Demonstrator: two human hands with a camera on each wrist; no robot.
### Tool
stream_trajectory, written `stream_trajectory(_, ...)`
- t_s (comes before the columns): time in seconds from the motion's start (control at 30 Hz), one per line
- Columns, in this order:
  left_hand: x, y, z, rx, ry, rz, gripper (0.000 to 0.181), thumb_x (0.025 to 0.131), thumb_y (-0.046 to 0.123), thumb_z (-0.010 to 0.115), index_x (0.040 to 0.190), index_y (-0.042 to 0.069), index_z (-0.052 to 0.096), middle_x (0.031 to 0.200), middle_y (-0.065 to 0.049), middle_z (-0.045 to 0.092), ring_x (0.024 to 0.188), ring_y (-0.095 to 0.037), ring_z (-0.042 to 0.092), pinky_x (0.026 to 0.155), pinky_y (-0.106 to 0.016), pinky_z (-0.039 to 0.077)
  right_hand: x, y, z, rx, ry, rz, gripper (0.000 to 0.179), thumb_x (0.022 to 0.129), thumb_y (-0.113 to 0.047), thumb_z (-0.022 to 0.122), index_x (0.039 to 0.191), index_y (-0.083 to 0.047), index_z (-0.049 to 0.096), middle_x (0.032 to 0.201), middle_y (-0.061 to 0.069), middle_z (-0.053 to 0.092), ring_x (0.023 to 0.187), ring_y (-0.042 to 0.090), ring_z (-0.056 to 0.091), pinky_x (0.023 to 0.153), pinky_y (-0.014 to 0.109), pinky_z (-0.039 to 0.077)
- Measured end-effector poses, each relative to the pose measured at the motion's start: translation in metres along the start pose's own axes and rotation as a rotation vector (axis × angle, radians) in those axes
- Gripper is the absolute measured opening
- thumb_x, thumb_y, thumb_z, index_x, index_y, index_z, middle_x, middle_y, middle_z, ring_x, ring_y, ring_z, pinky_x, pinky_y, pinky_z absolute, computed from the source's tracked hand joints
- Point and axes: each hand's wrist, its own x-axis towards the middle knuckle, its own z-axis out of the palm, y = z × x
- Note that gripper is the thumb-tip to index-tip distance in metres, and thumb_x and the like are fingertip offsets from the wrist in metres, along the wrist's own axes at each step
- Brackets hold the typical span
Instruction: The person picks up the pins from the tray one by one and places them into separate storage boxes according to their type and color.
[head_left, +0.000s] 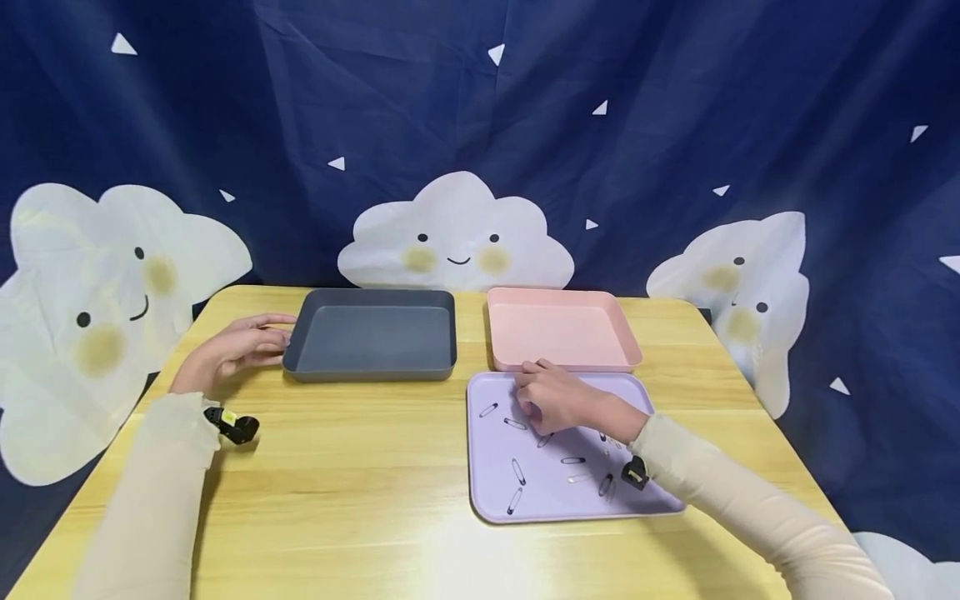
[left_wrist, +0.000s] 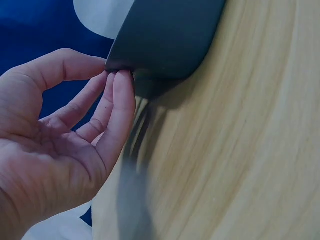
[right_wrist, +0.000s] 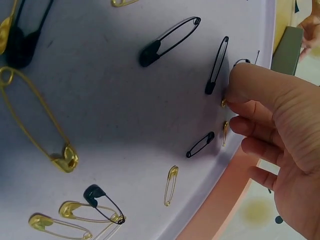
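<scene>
At the left end of the dark grey tray point(head_left: 375, 375), my left hand point(head_left: 243, 343) pinches the rim between thumb and fingertips. In the left wrist view, the thumb lies against one side of the tray wall point(left_wrist: 170, 40) and the fingers bunch opposite. Over the far part of the lilac tray point(head_left: 487, 500), my right hand point(head_left: 555, 398) has its thumb and index finger together. A gold safety pin point(right_wrist: 223, 103) shows at those fingertips, mostly hidden by them. Around it lie black safety pins point(right_wrist: 216, 65) and gold safety pins point(right_wrist: 171, 185), spread over the lilac tray.
A pink tray point(head_left: 558, 329) stands directly behind the lilac tray, to the right of the dark grey one. All of them are on a wooden table point(head_left: 337, 500). A blue curtain point(head_left: 420, 100) with clouds hangs behind the table.
</scene>
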Motion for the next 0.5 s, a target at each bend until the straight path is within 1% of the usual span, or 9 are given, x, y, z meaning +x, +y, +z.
stream_trajectory(0.13, -0.001, 0.0, 0.003, -0.018, -0.008, -0.015, 0.055, 0.101, 0.007, 0.058, 0.151, 0.009, 0.035, 0.105, 0.015, 0.074, 0.098, -0.004, 0.071, 0.086, -0.024, 0.059, -0.002, 0.001, 0.001, 0.001, 0.01, 0.0, 0.017, 0.066, -0.016, 0.081, 0.068, -0.022, 0.065, 0.081, -0.009, 0.055, 0.088, 0.015, 0.046, 0.082, 0.034, 0.041)
stream_trajectory(0.23, -0.003, 0.001, 0.004, -0.036, -0.006, -0.02, 0.052, 0.101, 0.007, 0.059, 0.148, 0.011, 0.038, 0.104, 0.015, 0.074, 0.097, -0.004, 0.071, 0.085, -0.024, 0.059, -0.004, 0.002, 0.0, 0.002, 0.029, 0.001, 0.018, 0.065, -0.017, 0.081, 0.067, -0.022, 0.064, 0.082, -0.008, 0.057, 0.089, 0.015, 0.047, 0.084, 0.036, 0.041)
stream_trajectory(0.3, -0.004, 0.003, 0.005, -0.049, 0.001, -0.027, 0.046, 0.101, 0.006, 0.059, 0.143, 0.016, 0.044, 0.102, 0.014, 0.074, 0.095, -0.004, 0.071, 0.083, -0.024, 0.059, -0.003, 0.005, -0.001, 0.008, 0.052, 0.002, 0.019, 0.064, -0.017, 0.081, 0.067, -0.022, 0.063, 0.088, -0.007, 0.063, 0.09, 0.015, 0.048, 0.086, 0.037, 0.041)
stream_trajectory(0.37, -0.005, 0.005, 0.005, -0.057, 0.005, -0.031, 0.042, 0.1, 0.005, 0.059, 0.138, 0.019, 0.047, 0.101, 0.014, 0.075, 0.095, -0.004, 0.071, 0.082, -0.023, 0.059, -0.003, 0.007, -0.002, 0.015, 0.078, 0.003, 0.02, 0.064, -0.016, 0.081, 0.066, -0.022, 0.062, 0.09, -0.006, 0.065, 0.09, 0.015, 0.048, 0.088, 0.038, 0.041)
stream_trajectory(0.43, -0.006, 0.008, 0.006, -0.048, 0.009, -0.035, 0.04, 0.1, 0.004, 0.058, 0.136, 0.021, 0.048, 0.101, 0.014, 0.074, 0.095, -0.004, 0.071, 0.082, -0.023, 0.059, -0.001, 0.009, -0.006, 0.025, 0.104, 0.006, 0.019, 0.063, -0.015, 0.08, 0.065, -0.022, 0.062, 0.089, -0.005, 0.065, 0.089, 0.016, 0.047, 0.089, 0.039, 0.041)
stream_trajectory(0.5, -0.006, 0.01, 0.008, -0.025, 0.012, -0.038, 0.041, 0.101, 0.005, 0.058, 0.137, 0.02, 0.047, 0.1, 0.015, 0.074, 0.095, -0.003, 0.071, 0.082, -0.023, 0.059, 0.0, 0.011, -0.01, 0.021, 0.138, 0.013, 0.017, 0.064, -0.014, 0.079, 0.065, -0.021, 0.063, 0.086, -0.006, 0.063, 0.087, 0.016, 0.046, 0.088, 0.04, 0.041)
